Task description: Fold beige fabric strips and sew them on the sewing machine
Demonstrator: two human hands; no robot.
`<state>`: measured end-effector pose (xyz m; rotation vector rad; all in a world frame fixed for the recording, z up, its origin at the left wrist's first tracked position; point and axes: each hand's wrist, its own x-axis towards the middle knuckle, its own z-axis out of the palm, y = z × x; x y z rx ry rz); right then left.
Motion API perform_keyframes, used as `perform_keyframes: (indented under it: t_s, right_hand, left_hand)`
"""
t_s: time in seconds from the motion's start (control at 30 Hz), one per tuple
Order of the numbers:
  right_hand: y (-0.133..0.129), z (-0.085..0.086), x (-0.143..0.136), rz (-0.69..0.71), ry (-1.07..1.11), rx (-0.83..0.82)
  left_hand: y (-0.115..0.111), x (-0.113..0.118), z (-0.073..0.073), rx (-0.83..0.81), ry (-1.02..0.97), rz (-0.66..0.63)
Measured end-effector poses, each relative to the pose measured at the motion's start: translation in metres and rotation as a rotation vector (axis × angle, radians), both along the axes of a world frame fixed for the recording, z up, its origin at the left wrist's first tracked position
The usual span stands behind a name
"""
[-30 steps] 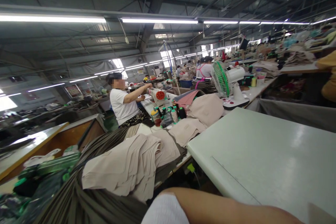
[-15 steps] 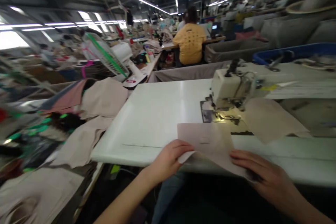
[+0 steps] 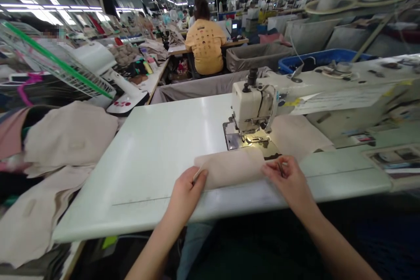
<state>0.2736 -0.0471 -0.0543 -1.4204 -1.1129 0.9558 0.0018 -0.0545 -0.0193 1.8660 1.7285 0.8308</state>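
Observation:
A beige fabric piece, folded over toward the front, lies on the white sewing table just before the sewing machine's needle area. My left hand pinches its left end between thumb and fingers. At the right end, my right hand has its fingertips closed on the fabric's edge. A small dark metal tool shows among the right fingers, mostly hidden, so its kind is unclear. The lit presser foot of the sewing machine stands behind the fabric. Another beige piece lies under the machine arm.
Stacked beige pieces hang at the table's left side. A white fan with a green rim tilts beyond them. Behind the table are a grey cloth bin, a blue tub and a seated person in a yellow shirt.
The fabric has been folded over and lies flatter, its small sewn patch now hidden. Both hands have moved up onto the table, toward the machine. The camera view has turned right.

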Motion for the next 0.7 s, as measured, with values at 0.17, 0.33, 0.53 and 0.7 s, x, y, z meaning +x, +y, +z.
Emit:
perform_keyframes:
  t_s: [0.17,0.33,0.53,0.7]
  right_hand:
    - [-0.011,0.004,-0.007,0.102,-0.223,0.030]
    - [-0.005,0.005,-0.009,0.159,-0.359,-0.009]
    - [0.000,0.006,-0.009,0.152,-0.421,-0.022]
    - [-0.007,0.001,-0.004,0.135,-0.494,0.008]
  left_hand:
    - [-0.005,0.001,0.003,-0.044,-0.008,0.032]
    - [-0.004,0.000,0.005,-0.065,0.015,0.060]
    - [-0.003,-0.007,0.000,-0.159,-0.005,0.118]
    - [-0.009,-0.004,-0.003,-0.173,-0.061,0.145]
